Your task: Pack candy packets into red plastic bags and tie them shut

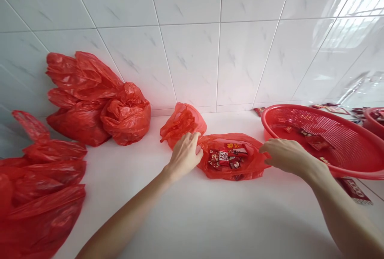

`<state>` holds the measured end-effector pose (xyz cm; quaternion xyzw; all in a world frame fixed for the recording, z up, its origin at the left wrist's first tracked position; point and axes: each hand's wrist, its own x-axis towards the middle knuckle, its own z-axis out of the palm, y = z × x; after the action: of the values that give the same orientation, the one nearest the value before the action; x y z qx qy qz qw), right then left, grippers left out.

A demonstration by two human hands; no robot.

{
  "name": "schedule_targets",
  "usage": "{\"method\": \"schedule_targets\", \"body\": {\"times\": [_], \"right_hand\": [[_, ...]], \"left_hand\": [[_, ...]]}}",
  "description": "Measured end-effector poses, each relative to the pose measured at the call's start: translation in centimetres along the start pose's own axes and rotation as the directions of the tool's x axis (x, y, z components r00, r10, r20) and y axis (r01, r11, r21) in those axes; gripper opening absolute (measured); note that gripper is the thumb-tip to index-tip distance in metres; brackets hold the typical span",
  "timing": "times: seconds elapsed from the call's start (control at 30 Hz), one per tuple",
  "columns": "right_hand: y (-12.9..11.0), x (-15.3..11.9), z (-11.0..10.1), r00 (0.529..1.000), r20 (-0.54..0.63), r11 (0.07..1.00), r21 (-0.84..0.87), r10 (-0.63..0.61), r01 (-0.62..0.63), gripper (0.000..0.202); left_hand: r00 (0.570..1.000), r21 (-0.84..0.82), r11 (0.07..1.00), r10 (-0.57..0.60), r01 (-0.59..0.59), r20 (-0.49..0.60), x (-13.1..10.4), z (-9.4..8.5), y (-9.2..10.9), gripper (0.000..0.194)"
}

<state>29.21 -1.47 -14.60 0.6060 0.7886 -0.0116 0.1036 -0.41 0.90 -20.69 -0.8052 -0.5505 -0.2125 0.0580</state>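
Observation:
A thin red plastic bag [234,174] lies with its mouth spread wide on the white counter. Inside it are several small wrapped packets [223,157] in red and dark red with white and yellow print. My left hand [185,153] pinches the bag's left edge between thumb and fingers. At the opposite end, my right hand [283,155] has its fingers closed on the bag's right edge, close to the rim of a red mesh basket [354,139]. Just behind my left hand stands another crumpled red bag [183,121], whose contents I cannot see.
Filled red bags [126,115] lean together against the tiled wall [192,59], and more red bags [45,195] lie at the left edge. A few packets are in the basket. A dark red packet [354,190] lies below it, with a second red basket [376,117] at far right.

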Motion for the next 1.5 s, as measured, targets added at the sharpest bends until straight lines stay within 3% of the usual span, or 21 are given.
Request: {"method": "schedule_targets", "body": {"times": [0.1, 0.23, 0.4, 0.53, 0.67, 0.77, 0.97, 1.17, 1.4, 1.5], "right_hand": [[-0.2, 0.0, -0.1, 0.997, 0.074, 1.0, 0.003, 0.006, -0.006, 0.019], [0.1, 0.0, -0.4, 0.999, -0.032, 0.999, 0.047, -0.017, 0.019, 0.017], [0.7, -0.3, -1.7, 0.951, -0.302, 0.938, 0.343, 0.06, 0.05, 0.018], [0.8, -0.6, -2.3, 0.858, -0.486, 0.767, 0.612, 0.168, 0.196, 0.021], [0.8, -0.6, -2.3, 0.826, -0.505, 0.553, 0.775, 0.25, 0.306, 0.023], [0.9, -0.6, -2.3, 0.824, -0.483, 0.493, 0.816, 0.296, 0.301, 0.021], [1.1, -0.9, -2.6, 0.75, -0.533, 0.568, 0.781, 0.391, 0.259, 0.019], [1.0, -1.7, -3.2, 0.789, -0.487, 0.449, 0.84, 0.375, 0.306, 0.022], [1.9, -1.1, -3.1, 0.78, -0.495, 0.641, 0.75, 0.384, 0.16, 0.025], [2.3, -1.0, -2.9, 0.841, -0.44, 0.716, 0.692, 0.315, 0.095, 0.028]], "left_hand": [[0.979, 0.042, 0.997, -0.064, 0.057, 0.194, -0.2, -0.5, -0.8, 0.045], [0.96, -0.141, 0.986, -0.05, 0.091, 0.274, -0.1, -1.7, -1.2, 0.054], [0.989, -0.566, 0.81, -0.131, 0.15, 0.074, 1.4, -5.3, -0.8, 0.039], [0.958, -0.764, 0.632, -0.279, 0.126, -0.073, 2.5, -7.8, -0.3, 0.028], [0.918, -0.858, 0.513, -0.356, 0.036, -0.174, 3.2, -8.8, 0.8, 0.018], [0.901, -0.871, 0.489, -0.358, -0.042, -0.244, 3.7, -9.1, 1.8, 0.011], [0.895, -0.873, 0.478, -0.343, -0.095, -0.286, 4.0, -8.9, 3.0, 0.008], [0.892, -0.87, 0.485, -0.35, -0.088, -0.286, 3.9, -8.7, 3.2, 0.01], [0.881, -0.871, 0.476, -0.354, -0.12, -0.315, 3.8, -8.8, 3.0, 0.007], [0.875, -0.871, 0.48, -0.374, -0.101, -0.307, 3.8, -8.9, 2.9, 0.008]]}}
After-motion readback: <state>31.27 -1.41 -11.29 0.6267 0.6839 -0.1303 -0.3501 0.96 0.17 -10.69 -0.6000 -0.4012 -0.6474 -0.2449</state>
